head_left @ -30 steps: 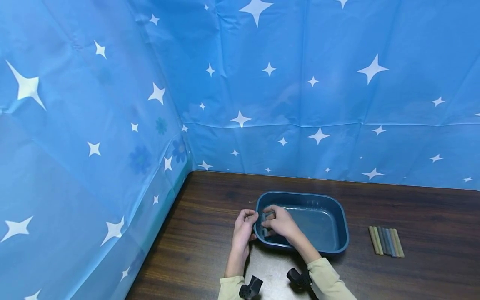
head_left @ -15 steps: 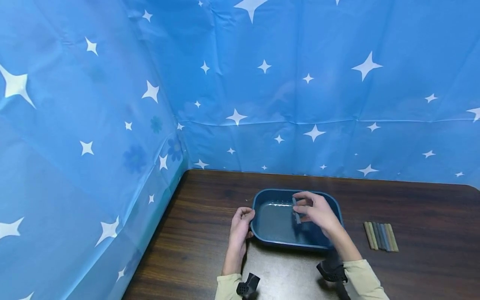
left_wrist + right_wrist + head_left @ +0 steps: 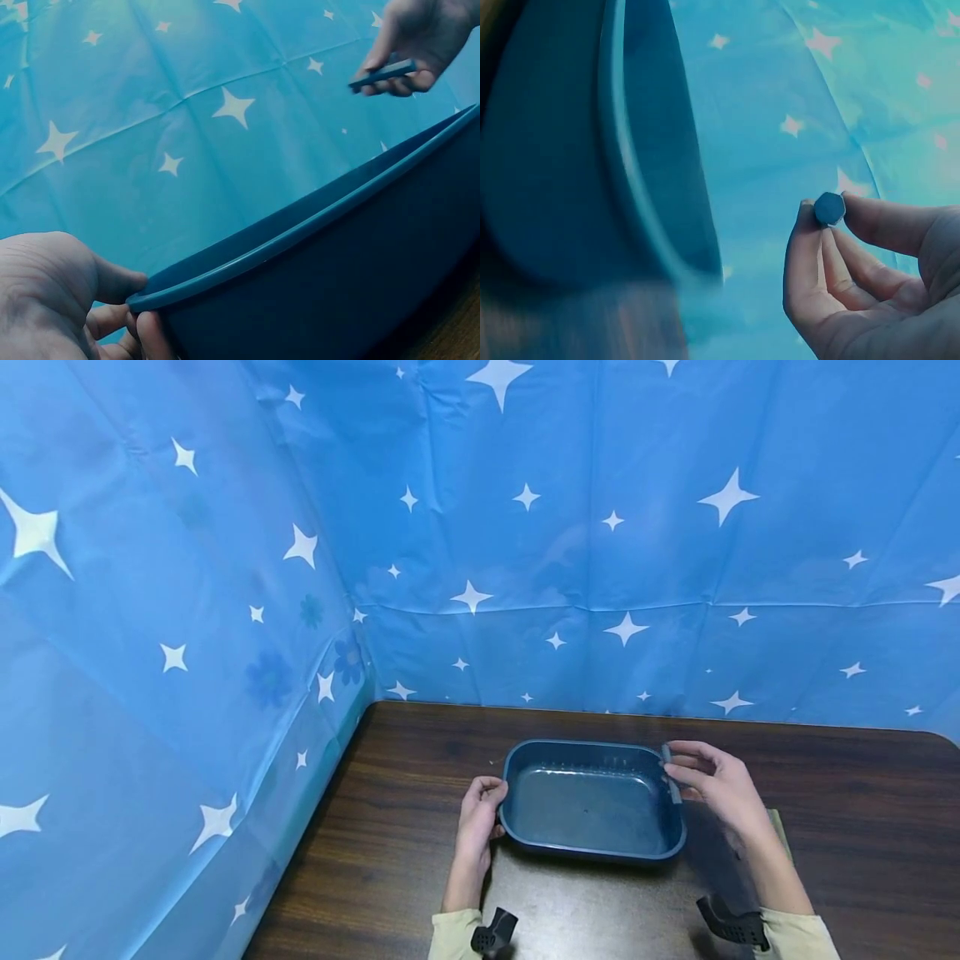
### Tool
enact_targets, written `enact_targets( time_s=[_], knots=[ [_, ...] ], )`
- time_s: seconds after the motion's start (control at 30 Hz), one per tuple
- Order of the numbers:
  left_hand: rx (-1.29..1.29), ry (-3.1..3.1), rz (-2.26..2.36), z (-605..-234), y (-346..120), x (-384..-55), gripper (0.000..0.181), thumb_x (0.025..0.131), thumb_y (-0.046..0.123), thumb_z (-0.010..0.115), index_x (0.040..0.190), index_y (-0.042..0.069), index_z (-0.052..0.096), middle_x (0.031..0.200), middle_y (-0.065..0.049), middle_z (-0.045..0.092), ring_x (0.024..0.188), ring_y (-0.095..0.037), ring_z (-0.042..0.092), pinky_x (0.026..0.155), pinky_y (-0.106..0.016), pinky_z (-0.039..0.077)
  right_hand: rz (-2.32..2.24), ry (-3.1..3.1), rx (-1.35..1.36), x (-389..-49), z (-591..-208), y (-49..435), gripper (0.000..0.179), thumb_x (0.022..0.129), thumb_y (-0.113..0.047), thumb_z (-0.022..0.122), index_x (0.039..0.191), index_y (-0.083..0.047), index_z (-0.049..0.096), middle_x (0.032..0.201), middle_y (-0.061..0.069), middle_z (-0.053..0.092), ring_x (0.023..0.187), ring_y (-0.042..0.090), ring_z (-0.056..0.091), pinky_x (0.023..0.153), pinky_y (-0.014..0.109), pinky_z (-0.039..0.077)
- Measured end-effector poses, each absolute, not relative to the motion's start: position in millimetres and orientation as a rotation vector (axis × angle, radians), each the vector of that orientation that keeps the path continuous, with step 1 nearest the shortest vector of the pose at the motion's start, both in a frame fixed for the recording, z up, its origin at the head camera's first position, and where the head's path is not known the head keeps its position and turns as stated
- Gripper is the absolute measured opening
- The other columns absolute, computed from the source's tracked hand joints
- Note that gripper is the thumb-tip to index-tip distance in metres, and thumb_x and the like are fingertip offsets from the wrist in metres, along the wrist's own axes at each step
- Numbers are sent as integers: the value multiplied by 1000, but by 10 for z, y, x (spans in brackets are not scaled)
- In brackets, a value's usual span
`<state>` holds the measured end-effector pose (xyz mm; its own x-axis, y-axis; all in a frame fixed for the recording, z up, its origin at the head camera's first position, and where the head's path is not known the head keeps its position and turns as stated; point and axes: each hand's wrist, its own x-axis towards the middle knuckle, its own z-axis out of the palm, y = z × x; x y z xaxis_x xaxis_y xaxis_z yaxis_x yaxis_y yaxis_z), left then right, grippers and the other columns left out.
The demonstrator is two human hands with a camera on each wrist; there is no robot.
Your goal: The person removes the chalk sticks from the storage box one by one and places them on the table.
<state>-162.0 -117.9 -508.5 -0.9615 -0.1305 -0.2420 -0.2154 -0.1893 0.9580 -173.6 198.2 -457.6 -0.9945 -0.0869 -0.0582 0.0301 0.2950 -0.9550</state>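
Observation:
A dark blue rectangular plastic basin [image 3: 592, 810] with rounded corners rests on the table; nothing lies inside it. My left hand [image 3: 478, 814] grips its left rim, thumb on top and fingers underneath, as the left wrist view shows. Over by the right rim, my right hand [image 3: 720, 785] pinches a slim grey-blue stick [image 3: 674, 789] between thumb and fingertips. Its end [image 3: 829, 209] looks six-sided in the right wrist view. The left wrist view has the stick [image 3: 384, 75] raised above the rim's level.
Behind my right forearm a greenish stick [image 3: 780, 831] peeks out; the rest of that row is hidden. The dark wood table [image 3: 405, 793] meets a blue star-printed curtain [image 3: 525, 543] at its back and left. Black cameras are strapped to both wrists.
My right hand has carried the grey-blue stick from the basin's left end, across its inside, to the right rim. My left hand keeps its grip. The forearm now covers most of the stick row.

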Motion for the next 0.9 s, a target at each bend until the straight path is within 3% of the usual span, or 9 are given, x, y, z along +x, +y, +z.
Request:
enact_targets(
  time_s=[0.1, 0.17, 0.27, 0.33, 0.7, 0.9],
  knots=[
    [-420, 1965, 2337, -5072, -1168, -1619, 18, 94, 13, 55, 106, -1, 52, 77, -3, 48, 55, -9, 41, 46, -19, 38, -1800, 2487, 21, -1678, -4611, 2205, 58, 95, -32, 59, 138, 2, 43, 122, 17, 59, 90, 4, 63, 73, 28, 54],
    [-420, 1973, 2330, -5067, -1165, -1617, 18, 94, 12, 55, 106, -2, 52, 77, -3, 48, 55, -9, 41, 47, -20, 38, -1801, 2499, 70, -1644, -4650, 2352, 60, 95, -35, 59, 138, 3, 42, 114, 4, 63, 89, 0, 62, 73, 27, 54],
    [-423, 1978, 2328, -5079, -1167, -1622, 19, 95, 12, 55, 106, -2, 52, 77, -3, 48, 55, -10, 41, 47, -21, 38, -1843, 2467, 139, -1592, -4721, 2546, 61, 94, -35, 60, 138, 5, 42, 102, -15, 62, 87, -2, 61, 73, 27, 54],
    [-425, 1983, 2325, -5131, -1176, -1649, 19, 95, 12, 55, 107, -3, 52, 77, -4, 48, 55, -11, 41, 47, -22, 38, -1865, 2451, 181, -1559, -4773, 2654, 60, 93, -34, 62, 136, 4, 45, 96, -21, 61, 85, -2, 61, 72, 27, 54],
    [-454, 2004, 2336, -5407, -1188, -1749, 21, 94, 20, 59, 107, 4, 54, 77, -2, 48, 52, -10, 40, 44, -20, 37, -1806, 2468, 397, -1412, -5022, 3093, 44, 90, -37, 66, 124, -9, 60, 88, -25, 58, 80, -5, 58, 69, 27, 54],
    [-464, 2006, 2336, -5414, -1173, -1756, 23, 94, 22, 58, 108, 4, 54, 78, -1, 48, 52, -9, 40, 44, -21, 36, -1676, 2495, 539, -1394, -5149, 3271, 58, 92, -38, 62, 132, 3, 51, 88, -22, 57, 75, -8, 56, 67, 25, 53]
  ],
)
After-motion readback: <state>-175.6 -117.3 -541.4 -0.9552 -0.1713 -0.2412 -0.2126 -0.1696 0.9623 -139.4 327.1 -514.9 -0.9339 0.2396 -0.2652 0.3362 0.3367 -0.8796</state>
